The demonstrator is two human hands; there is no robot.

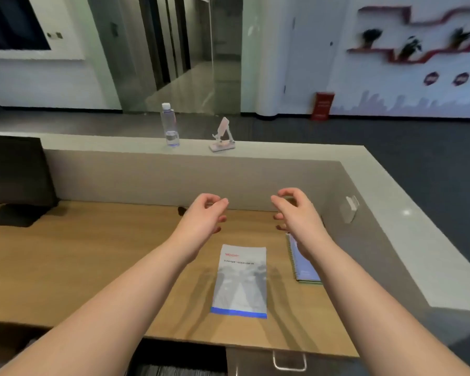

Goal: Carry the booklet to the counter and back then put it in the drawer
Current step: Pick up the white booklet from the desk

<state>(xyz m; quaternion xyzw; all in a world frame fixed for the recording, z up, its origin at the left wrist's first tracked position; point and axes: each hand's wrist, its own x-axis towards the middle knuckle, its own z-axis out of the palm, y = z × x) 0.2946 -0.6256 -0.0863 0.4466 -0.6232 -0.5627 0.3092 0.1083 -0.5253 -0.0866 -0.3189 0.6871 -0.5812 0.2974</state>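
The booklet [239,280] lies flat on the wooden desk [92,267] at lower centre of the frame, its blue-edged short side toward the near edge. Neither hand touches it. Both hands hover above the desk farther up the frame, beyond the booklet's far end: the left hand [201,221] up and to the left of it, the right hand [293,210] up and to the right.

Both forearms reach in from the bottom corners and converge toward the centre. Each hand is empty, the fingers loosely curled and spread apart, thumbs facing each other across a gap.

A spiral notebook [304,261] lies just right of the booklet, partly under the right wrist. At the bottom edge a drawer handle [289,362] shows below the desk. A water bottle [169,124] and a phone stand [222,137] sit on the raised counter ledge [282,149] in the upper middle; a dark monitor [14,172] stands at left.
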